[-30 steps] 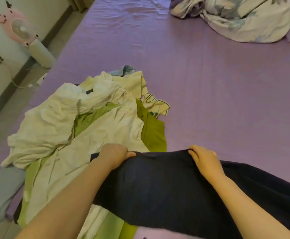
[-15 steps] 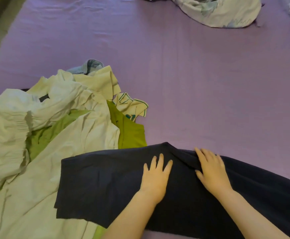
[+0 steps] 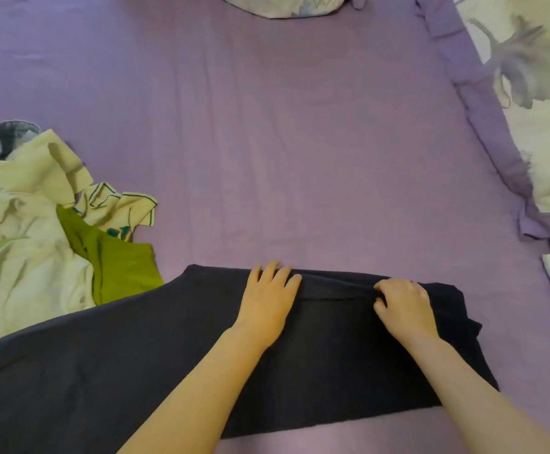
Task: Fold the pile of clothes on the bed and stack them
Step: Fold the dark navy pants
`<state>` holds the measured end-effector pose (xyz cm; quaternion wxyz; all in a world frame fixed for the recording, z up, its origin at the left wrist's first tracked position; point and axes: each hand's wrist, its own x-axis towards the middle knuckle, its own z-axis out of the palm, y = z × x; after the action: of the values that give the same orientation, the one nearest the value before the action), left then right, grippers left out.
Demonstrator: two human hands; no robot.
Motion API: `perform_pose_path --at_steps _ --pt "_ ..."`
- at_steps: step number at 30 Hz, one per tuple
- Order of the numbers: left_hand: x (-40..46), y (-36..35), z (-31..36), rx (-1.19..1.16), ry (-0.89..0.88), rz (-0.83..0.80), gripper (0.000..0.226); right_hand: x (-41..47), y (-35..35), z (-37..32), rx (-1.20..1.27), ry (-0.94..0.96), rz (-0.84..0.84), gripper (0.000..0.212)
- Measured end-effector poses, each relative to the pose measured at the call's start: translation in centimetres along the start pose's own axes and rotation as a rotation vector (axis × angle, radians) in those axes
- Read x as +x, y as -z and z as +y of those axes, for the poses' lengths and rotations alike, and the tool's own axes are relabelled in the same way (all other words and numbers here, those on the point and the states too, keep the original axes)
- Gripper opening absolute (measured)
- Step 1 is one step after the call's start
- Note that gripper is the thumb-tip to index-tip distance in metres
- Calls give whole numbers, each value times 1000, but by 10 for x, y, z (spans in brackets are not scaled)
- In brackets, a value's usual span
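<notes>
Navy garment pinned flat, far edge being set

Forearms come in from the near edge, both reaching onto the dark navy garment [image 3: 136,371], which is spread across the near part of the purple bed sheet [image 3: 299,142]. Garment runs from the near-left corner to right of centre; its left part lies over the edge of the clothes pile. Looks like the first item being worked, so the task is early, with no folded stack in view.

Left hand [image 3: 268,299] lies flat on the cloth near the far edge, fingers straight and a bit spread, palm down. Judged as an anchor so the fabric does not slide. Right hand [image 3: 403,306] sits just right of it, fingers curled, pinching a ridge of the same cloth along the far hem. Probably tugging a crease straight or lining up a doubled layer; can't tell how many layers are under it.

Pile of unfolded clothes [image 3: 21,240] sits at the left: cream pieces, a green garment [image 3: 119,267] touching the navy one, a cream collar with teal trim [image 3: 119,208], something blue-grey at the far end of the pile. Kept to one side, likely to leave folding room in the middle.

Far right, a floral pillow [image 3: 535,109] rests on the sheet's ruffled edge. At the far edge, a crumpled floral quilt [image 3: 283,4], mostly cut off.
</notes>
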<state>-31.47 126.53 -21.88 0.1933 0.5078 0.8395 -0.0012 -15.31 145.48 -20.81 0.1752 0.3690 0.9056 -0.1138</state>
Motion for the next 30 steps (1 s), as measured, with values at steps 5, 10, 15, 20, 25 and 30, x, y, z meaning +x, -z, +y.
perform_pose_path --at_steps 5,10,15,20,25,30 --pt "43 13 52 -76 -45 -61 64 1 13 58 102 30 -88 30" --pt "60 13 89 -175 -243 -443 28 -23 7 74 240 211 -334 26" --pt "34 -2 84 -402 -167 -650 22 -8 -1 106 396 20 99 27" --pt "63 -5 84 -355 183 -8 36 21 -11 128 313 -421 -138 76" --pt "90 4 48 124 507 -289 68 19 -9 150 857 -457 -181 50" --pt "98 19 23 -161 434 -507 33 4 6 170 1347 -294 12 25"
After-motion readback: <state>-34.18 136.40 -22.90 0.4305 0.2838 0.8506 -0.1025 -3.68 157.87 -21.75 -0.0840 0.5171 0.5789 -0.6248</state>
